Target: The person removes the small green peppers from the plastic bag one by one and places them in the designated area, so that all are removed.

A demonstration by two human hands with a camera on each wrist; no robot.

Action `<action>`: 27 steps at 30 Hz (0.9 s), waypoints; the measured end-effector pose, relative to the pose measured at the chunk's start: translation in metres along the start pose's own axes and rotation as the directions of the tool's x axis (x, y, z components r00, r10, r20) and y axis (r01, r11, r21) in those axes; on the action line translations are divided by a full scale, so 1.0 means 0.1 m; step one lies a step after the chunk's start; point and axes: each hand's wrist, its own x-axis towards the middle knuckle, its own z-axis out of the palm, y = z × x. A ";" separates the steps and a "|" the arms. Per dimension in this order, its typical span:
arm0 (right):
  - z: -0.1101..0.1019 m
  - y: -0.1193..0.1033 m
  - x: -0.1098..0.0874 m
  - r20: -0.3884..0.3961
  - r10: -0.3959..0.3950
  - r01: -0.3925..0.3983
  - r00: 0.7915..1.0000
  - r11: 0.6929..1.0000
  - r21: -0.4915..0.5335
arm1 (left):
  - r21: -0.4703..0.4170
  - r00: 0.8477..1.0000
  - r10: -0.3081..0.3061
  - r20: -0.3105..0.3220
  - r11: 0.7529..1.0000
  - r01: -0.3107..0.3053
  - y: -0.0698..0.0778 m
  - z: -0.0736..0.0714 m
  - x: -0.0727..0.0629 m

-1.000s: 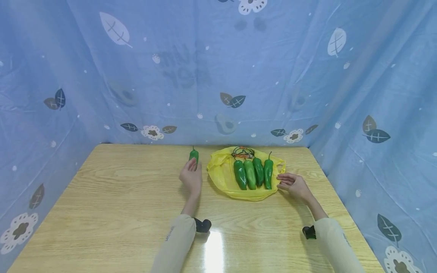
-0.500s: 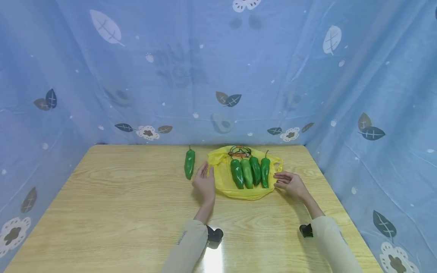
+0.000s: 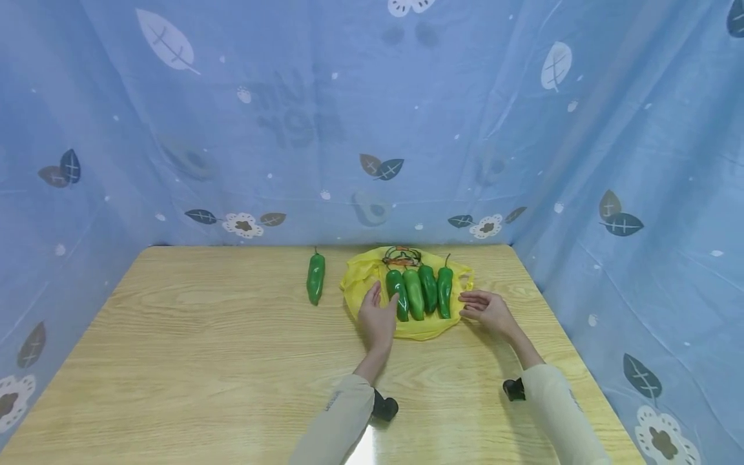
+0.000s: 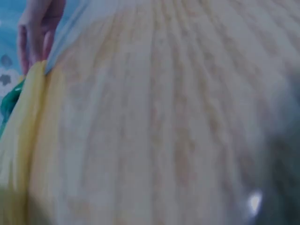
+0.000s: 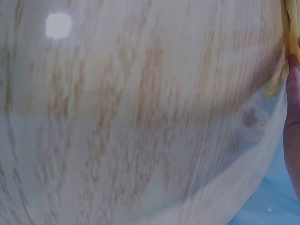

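Note:
Several green chili peppers lie side by side on a yellow plastic bag, stems toward the back. My left hand reaches over the bag's left part, thumb and fingers apart, beside the leftmost of these peppers; whether it touches that pepper is unclear. At the bag's right edge, my right hand pinches the plastic between thumb and fingers. In the left wrist view, those right-hand fingers meet the bag's rim. A single green chili pepper lies on the table, left of the bag.
The wooden table carries all of this. Blue patterned curtains hang behind it and along both sides. A bright light reflection shows near the front. Dark wrist cameras sit at both cuffs.
My left hand set the single pepper down on the table, let go, and moved right to the bag. My right hand has stayed at the bag's right edge; the head view has shifted slightly.

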 end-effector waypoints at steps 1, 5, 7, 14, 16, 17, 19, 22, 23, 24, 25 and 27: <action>0.00 0.00 0.00 -0.001 0.000 0.000 1.000 1.000 -0.002 | 0.013 1.000 0.005 0.010 1.000 -0.005 -0.02 0.03 -0.01; 0.01 0.02 0.01 -0.009 0.007 -0.007 1.000 1.000 0.000 | 0.065 0.999 0.044 0.032 0.997 -0.046 -0.09 0.11 -0.04; 0.01 0.03 0.01 -0.004 0.006 -0.006 1.000 1.000 0.000 | 0.120 0.998 0.053 0.035 0.991 -0.057 -0.12 0.13 -0.04; 0.02 0.02 0.03 0.004 -0.001 0.001 1.000 1.000 0.005 | 0.254 0.991 0.058 0.117 0.963 -0.087 -0.10 0.15 -0.02; 0.02 0.02 0.04 0.007 -0.004 0.004 1.000 1.000 0.010 | 0.289 0.990 0.048 0.129 0.954 -0.084 -0.09 0.13 -0.02; 0.03 0.01 0.05 0.011 -0.006 0.006 1.000 1.000 0.013 | 0.302 0.991 0.036 0.133 0.950 -0.075 -0.08 0.13 -0.01; 0.03 0.01 0.06 0.018 -0.004 0.003 1.000 1.000 0.014 | 0.327 0.990 0.016 0.137 0.943 -0.060 -0.05 0.12 0.00; 0.02 0.01 0.06 0.021 0.005 -0.005 1.000 1.000 0.003 | 0.379 0.988 -0.006 0.157 0.924 -0.055 -0.03 0.12 0.03; 0.02 0.01 0.06 0.021 0.006 -0.006 1.000 1.000 -0.006 | 0.399 0.986 -0.010 0.169 0.915 -0.059 -0.02 0.12 0.05; 0.01 0.01 0.05 0.018 0.009 -0.009 1.000 1.000 -0.011 | 0.420 0.983 -0.014 0.182 0.905 -0.065 0.00 0.13 0.06; 0.01 0.01 0.05 0.016 0.010 -0.009 1.000 1.000 -0.016 | 0.442 0.981 -0.021 0.193 0.895 -0.068 0.01 0.13 0.08; 0.00 0.02 0.05 0.015 0.011 -0.011 1.000 1.000 -0.021 | 0.483 0.978 -0.040 0.203 0.873 -0.064 0.03 0.13 0.09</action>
